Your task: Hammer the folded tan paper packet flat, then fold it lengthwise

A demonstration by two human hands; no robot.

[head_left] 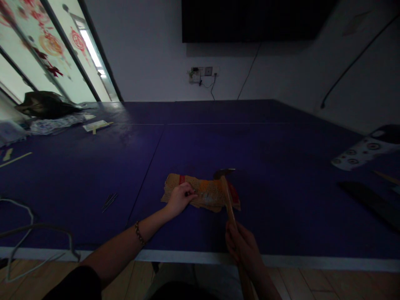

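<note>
A worn piece of cardboard [208, 195] with red and orange patches and many small holes lies on the purple table [268, 150]. My left hand [181, 198] rests on its left part, thumb and fingers pinched together; whatever they hold is too small and dark to make out. In my right hand [245, 246] is a hammer [229, 202], gripped by its wooden handle. The hammer's dark metal head is over the right part of the cardboard, and I cannot tell whether it touches. Several thin metal nails [109, 202] lie to the left of my left arm.
A white cable [31, 216] loops over the table's left front edge. At the far left are a black bag [46, 104] and a white pad [95, 125]. On the right lie a patterned white object [356, 154] and a long dark strip [368, 202]. A wall socket [203, 71] is behind.
</note>
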